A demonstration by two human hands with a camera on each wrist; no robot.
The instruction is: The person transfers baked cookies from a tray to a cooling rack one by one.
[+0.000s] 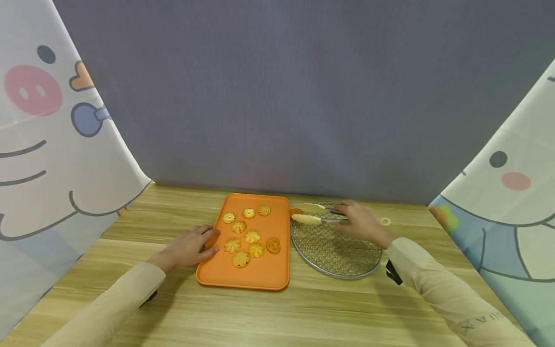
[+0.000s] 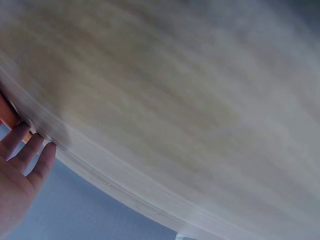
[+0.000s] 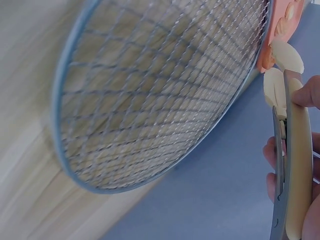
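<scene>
My left hand [image 1: 191,246] rests at the left rim of an orange tray [image 1: 243,279], fingers fairly straight; in the left wrist view its fingertips [image 2: 49,149] touch the tray's edge. Several cookies lie on the tray, among them a round one [image 1: 241,260] and a pretzel-shaped one [image 1: 273,246]. Over a round wire rack [image 1: 338,255], my right hand [image 1: 357,221] grips tongs [image 3: 299,165] with cream tips, spread apart. Near those tips is a brown cookie [image 1: 296,211], partly hidden; whether it lies on the rack or the tray's edge I cannot tell.
Both tray and rack lie on a wooden table [image 1: 329,313]. Behind them rises a grey fabric wall [image 1: 295,96]. Printed cartoon curtains stand on the left [image 1: 52,159] and right [image 1: 524,231]. Beyond the right hand shows a small cream ring [image 1: 385,221].
</scene>
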